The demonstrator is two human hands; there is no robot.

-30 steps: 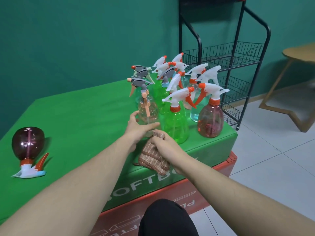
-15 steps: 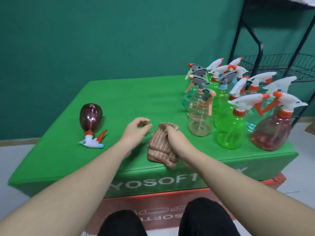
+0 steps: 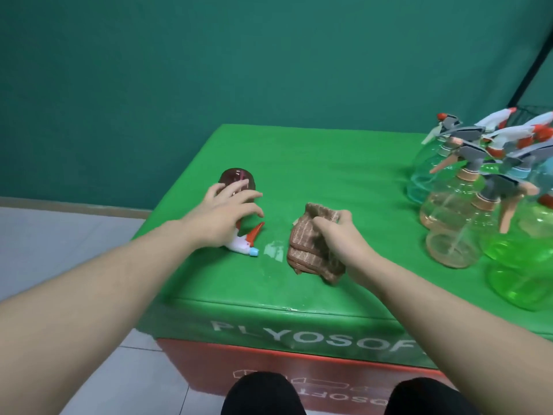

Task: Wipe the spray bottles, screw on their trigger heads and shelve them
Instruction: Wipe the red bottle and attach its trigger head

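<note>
Left hand [image 3: 223,215], fingers spread, closing over lying red bottle [image 3: 236,179]: grip body, not trigger. Right hand [image 3: 336,238] clutching cloth [image 3: 311,250], staying ready.

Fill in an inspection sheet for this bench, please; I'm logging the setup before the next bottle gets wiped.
Surface: green padded top, with a small shiny patch beside the cloth.
Job's things: red spray bottle lying on its side, trigger head on; brown cloth bunched; standing spray bottles clustered at the right, heads fitted.
Clutter: nothing seen.
Grippers: left hand reaches over the red bottle, fingers spread; right hand grips the cloth.
Cables: nothing seen.
Surroundings: green wall, tiled floor, black rack partly in view at the right.
</note>
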